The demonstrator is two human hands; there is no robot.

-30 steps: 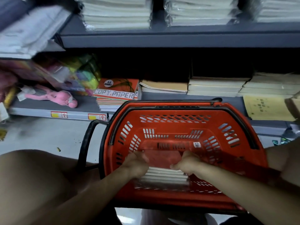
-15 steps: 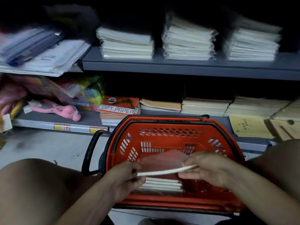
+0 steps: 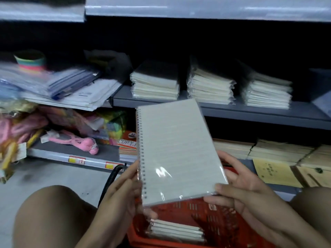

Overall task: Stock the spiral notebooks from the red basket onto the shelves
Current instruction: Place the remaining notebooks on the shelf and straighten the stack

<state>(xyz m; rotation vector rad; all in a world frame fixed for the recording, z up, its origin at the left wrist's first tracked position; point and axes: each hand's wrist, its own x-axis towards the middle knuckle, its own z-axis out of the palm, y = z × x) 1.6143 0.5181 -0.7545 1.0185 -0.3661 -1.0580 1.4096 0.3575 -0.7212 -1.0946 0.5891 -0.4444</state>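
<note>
A plastic-wrapped spiral notebook [image 3: 176, 151] with a pale cover is held up, tilted, above the red basket [image 3: 223, 224]. My left hand [image 3: 123, 190] grips its spiral edge. My right hand [image 3: 238, 187] holds its lower right corner, thumb on the cover. More wrapped spiral notebooks [image 3: 176, 231] lie stacked in the basket's bottom. On the grey middle shelf [image 3: 250, 111] behind stand three stacks of wrapped notebooks [image 3: 155, 85].
Folders and papers [image 3: 68, 90] overhang the left shelf. Pink toys [image 3: 75, 140] and copy paper [image 3: 128, 147] lie on the bottom shelf, tan books [image 3: 279, 151] to the right. My knees flank the basket on the grey floor [image 3: 53, 176].
Both hands lifted one notebook out of the basket and turned it cover-up in front of the shelves. The view tilted upward.
</note>
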